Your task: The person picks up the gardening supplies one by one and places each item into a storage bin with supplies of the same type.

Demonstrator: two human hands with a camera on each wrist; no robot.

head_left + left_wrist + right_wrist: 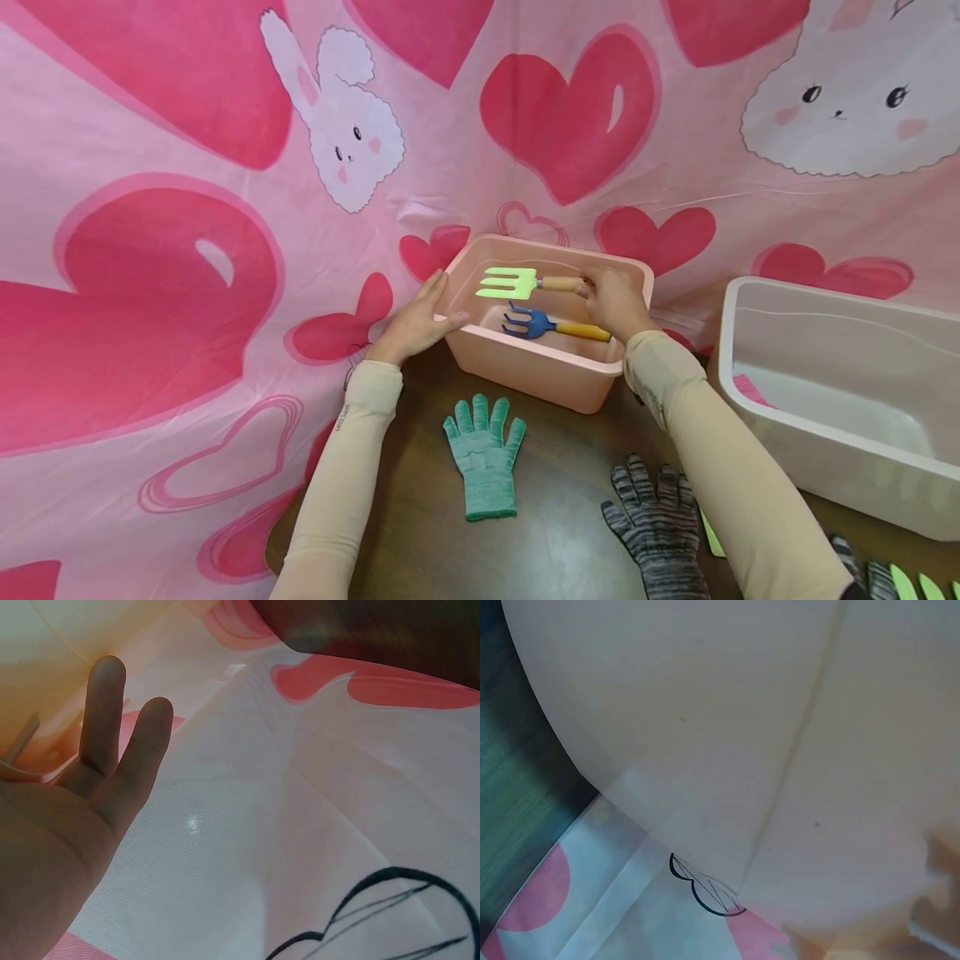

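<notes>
My right hand (617, 302) reaches into a pink plastic bin (532, 379) and pinches the wooden handle of a hand fork with light green tines (512, 283). Nearer the bin's front wall lies a blue three-pronged hand cultivator (532, 323) with a yellow handle. At the bin's left rim rests my left hand (415, 327), its thumb over the edge. Two of its fingers show straight in the left wrist view, beside the bin wall (45, 645). The right wrist view is mostly filled by the pale bin wall (705, 750), with blurred fingers (937, 915) at the lower right.
A green knit glove (482, 462) lies on the dark wooden table (558, 517) before the bin. Right of it is a dark striped glove (660, 525). A larger whitish bin (840, 454) holding something pink (750, 389) stands at right. Heart-patterned cloth (225, 350) hangs behind.
</notes>
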